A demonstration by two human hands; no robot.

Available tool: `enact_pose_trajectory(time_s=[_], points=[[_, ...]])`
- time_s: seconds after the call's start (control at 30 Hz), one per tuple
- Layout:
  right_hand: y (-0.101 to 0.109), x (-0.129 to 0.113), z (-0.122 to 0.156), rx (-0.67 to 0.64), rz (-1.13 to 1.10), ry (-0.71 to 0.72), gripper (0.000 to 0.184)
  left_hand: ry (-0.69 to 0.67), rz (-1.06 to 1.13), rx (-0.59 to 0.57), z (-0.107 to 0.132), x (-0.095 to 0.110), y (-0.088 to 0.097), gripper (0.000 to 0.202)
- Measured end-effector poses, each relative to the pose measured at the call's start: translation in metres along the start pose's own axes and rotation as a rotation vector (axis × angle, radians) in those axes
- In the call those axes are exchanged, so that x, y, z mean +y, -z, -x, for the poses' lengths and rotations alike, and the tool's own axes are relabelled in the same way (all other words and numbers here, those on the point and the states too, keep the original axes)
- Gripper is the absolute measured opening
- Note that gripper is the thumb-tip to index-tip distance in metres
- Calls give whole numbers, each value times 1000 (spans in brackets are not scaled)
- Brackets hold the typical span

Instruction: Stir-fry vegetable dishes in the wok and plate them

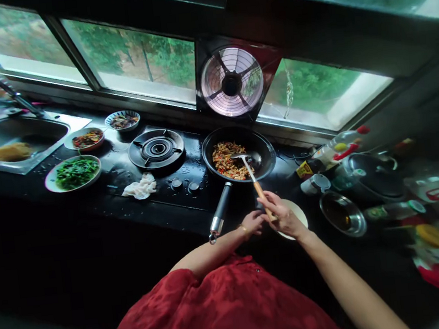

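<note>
My right hand (283, 218) is closed round the wooden handle of a spatula (258, 187). The spatula's metal head rests among chopped, stir-fried food (227, 158) in a black wok (263, 152). Below the wok, my left hand (254, 223) reaches to the near-left rim of a pale plate (298, 214); its fingers are bent at the rim and partly hidden by my right hand. The wok's long handle (222, 206) points toward me, free of both hands.
Left of the wok are a burner (159, 149), a crumpled white cloth (140, 187), a plate of greens (77, 172), two bowls of food (87, 140) and a sink (43, 131). A metal bowl (342, 214) and several bottles (339, 147) crowd the right. A fan (232, 82) is behind.
</note>
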State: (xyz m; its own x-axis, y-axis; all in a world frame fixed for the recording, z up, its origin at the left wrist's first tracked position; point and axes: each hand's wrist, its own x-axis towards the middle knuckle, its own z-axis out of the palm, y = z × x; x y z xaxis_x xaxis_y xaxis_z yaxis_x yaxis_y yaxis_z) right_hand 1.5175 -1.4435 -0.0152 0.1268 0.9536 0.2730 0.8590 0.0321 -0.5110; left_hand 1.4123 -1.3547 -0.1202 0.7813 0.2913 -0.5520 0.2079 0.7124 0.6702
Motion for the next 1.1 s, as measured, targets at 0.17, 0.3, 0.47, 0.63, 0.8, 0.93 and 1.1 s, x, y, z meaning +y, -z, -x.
enact_pose_trajectory(time_s=[0.17, 0.3, 0.47, 0.63, 0.8, 0.93, 1.1], points=[[4, 0, -31, 100, 45, 24, 21, 193, 193, -33, 80, 32, 78, 53], [38, -36, -31, 232, 51, 16, 17, 163, 324, -214, 128, 70, 91, 63], [44, -67, -37, 134, 54, 62, 17, 64, 145, -93, 137, 84, 87, 48], [26, -55, -70, 181, 117, -55, 20, 58, 48, -82, 132, 83, 94, 51], [19, -55, -97, 214, 83, -107, 23, 38, 20, -86, 134, 90, 103, 52], [38, -71, -93, 69, 52, -137, 23, 57, -9, -103, 135, 98, 113, 53], [103, -115, -62, 125, 128, -156, 18, 90, -56, -98, 133, 102, 120, 60]])
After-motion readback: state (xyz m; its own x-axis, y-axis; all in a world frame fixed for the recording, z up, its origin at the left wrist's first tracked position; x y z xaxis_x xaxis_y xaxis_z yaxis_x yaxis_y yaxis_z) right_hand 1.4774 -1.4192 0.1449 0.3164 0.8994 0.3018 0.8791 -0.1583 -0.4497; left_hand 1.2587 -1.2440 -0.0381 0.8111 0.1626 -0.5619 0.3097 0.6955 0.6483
